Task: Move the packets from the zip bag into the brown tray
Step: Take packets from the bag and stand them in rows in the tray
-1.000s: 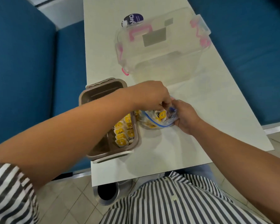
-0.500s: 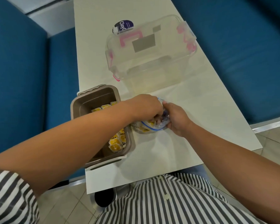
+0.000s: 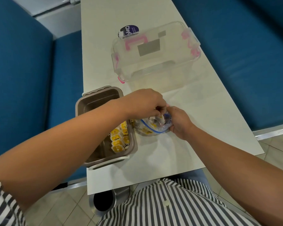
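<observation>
left hand pinches paper packet inside crinkly clear zip bag; right hand grips bag mouth.

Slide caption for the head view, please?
Person's left hand reaches into zip bag gripped by right hand, beside brown tray holding tea packets.

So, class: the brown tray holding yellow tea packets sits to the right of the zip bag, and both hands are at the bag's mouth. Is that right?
Not quite. The head view shows the brown tray to the left of the zip bag, not the right. The rest stands: yellow tea packets lie in it, and the left hand and right hand are at the bag's mouth.
</observation>
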Tool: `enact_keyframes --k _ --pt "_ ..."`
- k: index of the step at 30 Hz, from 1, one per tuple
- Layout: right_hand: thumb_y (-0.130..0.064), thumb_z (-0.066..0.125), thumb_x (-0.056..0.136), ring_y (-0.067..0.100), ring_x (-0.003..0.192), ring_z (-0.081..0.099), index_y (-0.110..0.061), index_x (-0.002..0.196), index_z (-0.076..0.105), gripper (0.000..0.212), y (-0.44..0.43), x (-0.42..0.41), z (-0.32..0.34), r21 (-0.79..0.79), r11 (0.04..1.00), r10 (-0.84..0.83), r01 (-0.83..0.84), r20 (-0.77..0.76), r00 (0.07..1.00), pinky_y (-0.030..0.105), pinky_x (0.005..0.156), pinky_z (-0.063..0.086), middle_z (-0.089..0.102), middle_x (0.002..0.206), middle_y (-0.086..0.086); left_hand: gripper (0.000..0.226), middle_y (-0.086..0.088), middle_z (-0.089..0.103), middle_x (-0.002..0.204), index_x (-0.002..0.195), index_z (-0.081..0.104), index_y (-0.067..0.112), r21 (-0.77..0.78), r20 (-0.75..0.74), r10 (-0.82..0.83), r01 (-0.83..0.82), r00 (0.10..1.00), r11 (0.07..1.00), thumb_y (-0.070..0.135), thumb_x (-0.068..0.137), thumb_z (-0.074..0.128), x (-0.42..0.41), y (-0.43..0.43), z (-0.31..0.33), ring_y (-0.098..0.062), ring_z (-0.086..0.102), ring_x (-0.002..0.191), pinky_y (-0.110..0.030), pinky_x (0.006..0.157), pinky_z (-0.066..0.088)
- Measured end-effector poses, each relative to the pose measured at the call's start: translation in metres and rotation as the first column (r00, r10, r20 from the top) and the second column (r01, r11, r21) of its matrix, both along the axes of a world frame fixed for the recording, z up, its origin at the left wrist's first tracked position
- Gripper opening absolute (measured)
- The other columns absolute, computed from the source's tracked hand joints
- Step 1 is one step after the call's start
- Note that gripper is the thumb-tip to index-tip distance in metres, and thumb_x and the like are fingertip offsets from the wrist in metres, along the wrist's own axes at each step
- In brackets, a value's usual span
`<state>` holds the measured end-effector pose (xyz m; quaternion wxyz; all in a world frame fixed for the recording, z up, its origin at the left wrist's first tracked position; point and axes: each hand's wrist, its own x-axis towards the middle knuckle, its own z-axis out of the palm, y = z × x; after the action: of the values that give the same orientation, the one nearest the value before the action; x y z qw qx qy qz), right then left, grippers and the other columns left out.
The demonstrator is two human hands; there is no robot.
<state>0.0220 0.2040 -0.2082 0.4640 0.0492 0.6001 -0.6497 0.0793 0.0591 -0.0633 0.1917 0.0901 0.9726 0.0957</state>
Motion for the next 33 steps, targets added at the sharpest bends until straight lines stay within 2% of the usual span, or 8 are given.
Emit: enact_keyframes --k 4,6,9,15,17,21,27,33 --pt "-0.033 0.051 0.106 0.031 0.082 0.07 0.003 0.122 0.06 0.04 0.001 0.001 0.001 -0.025 1.0 -0.019 0.019 0.01 1.0 0.037 0.063 0.058 0.067 0.109 0.029 0.005 0.014 0.061 0.086 0.094 0.069 0.028 0.058 -0.125 0.083 -0.076 0.989 0.995 0.031 0.089 0.069 0.005 -0.008 0.021 0.001 0.051 0.074 -0.023 0.071 0.04" --pt "-0.035 0.053 0.106 0.034 0.089 0.073 0.005 0.123 0.06 0.044 0.002 0.002 0.004 -0.038 0.999 -0.02 0.02 0.006 1.0 0.05 0.076 0.062 0.07 0.111 0.026 0.005 0.018 0.059 0.081 0.093 0.068 0.028 0.085 -0.169 0.133 -0.119 0.977 0.989 0.031 0.09 0.07 0.011 -0.016 0.036 0.012 0.05 0.072 -0.01 0.065 0.033" --pt "-0.038 0.056 0.104 0.046 0.103 0.069 0.007 0.132 0.056 0.053 0.004 0.005 0.008 -0.047 0.999 -0.004 0.005 0.017 1.0 0.064 0.098 0.05 0.069 0.121 0.03 0.004 0.025 0.055 0.074 0.093 0.068 0.028 0.092 -0.232 0.211 -0.195 0.95 0.977 0.029 0.09 0.07 0.026 -0.031 0.061 0.016 0.05 0.073 -0.005 0.062 0.032" --pt "-0.036 0.055 0.105 0.028 0.076 0.065 0.009 0.138 0.05 0.056 0.004 0.004 0.012 -0.026 1.0 -0.015 0.016 0.027 1.0 0.043 0.075 0.053 0.068 0.1 0.021 0.003 0.022 0.059 0.073 0.092 0.07 0.03 0.004 -0.242 0.352 -0.362 0.904 0.932 0.03 0.089 0.072 0.061 -0.072 0.092 0.004 0.053 0.069 -0.011 0.059 0.03" --pt "-0.036 0.054 0.105 0.026 0.072 0.065 0.006 0.137 0.053 0.053 0.003 0.003 0.012 -0.021 1.0 -0.016 0.016 0.03 0.999 0.039 0.071 0.054 0.069 0.096 0.018 0.004 0.018 0.061 0.07 0.089 0.069 0.031 -0.035 -0.201 0.383 -0.398 0.902 0.917 0.032 0.088 0.073 0.073 -0.085 0.094 0.002 0.054 0.069 -0.015 0.058 0.033" --pt "-0.035 0.056 0.105 0.035 0.087 0.063 0.005 0.135 0.056 0.05 0.002 0.001 0.009 -0.027 0.999 -0.027 0.028 0.04 0.999 0.049 0.087 0.054 0.069 0.109 0.028 0.01 0.017 0.062 0.067 0.081 0.067 0.033 -0.133 -0.073 0.404 -0.41 0.912 0.902 0.032 0.085 0.076 0.095 -0.105 0.085 -0.002 0.057 0.068 -0.021 0.059 0.038" --pt "-0.034 0.055 0.105 0.029 0.082 0.068 0.002 0.131 0.061 0.044 0.0 0.002 0.007 -0.046 0.998 -0.039 0.042 0.054 0.998 0.043 0.081 0.059 0.071 0.109 0.024 0.012 0.018 0.061 0.068 0.077 0.068 0.033 -0.269 0.126 0.348 -0.306 0.929 0.913 0.033 0.081 0.079 0.113 -0.122 0.059 0.001 0.056 0.069 -0.021 0.064 0.041" --pt "-0.032 0.052 0.107 0.019 0.065 0.067 -0.005 0.118 0.066 0.032 -0.001 0.002 0.009 -0.07 0.997 -0.031 0.037 0.083 0.996 0.034 0.067 0.06 0.073 0.08 0.009 0.01 0.017 0.062 0.068 0.076 0.072 0.028 -0.283 0.342 0.264 -0.169 0.902 0.944 0.033 0.079 0.08 0.108 -0.113 0.026 -0.001 0.056 0.07 -0.021 0.063 0.041"
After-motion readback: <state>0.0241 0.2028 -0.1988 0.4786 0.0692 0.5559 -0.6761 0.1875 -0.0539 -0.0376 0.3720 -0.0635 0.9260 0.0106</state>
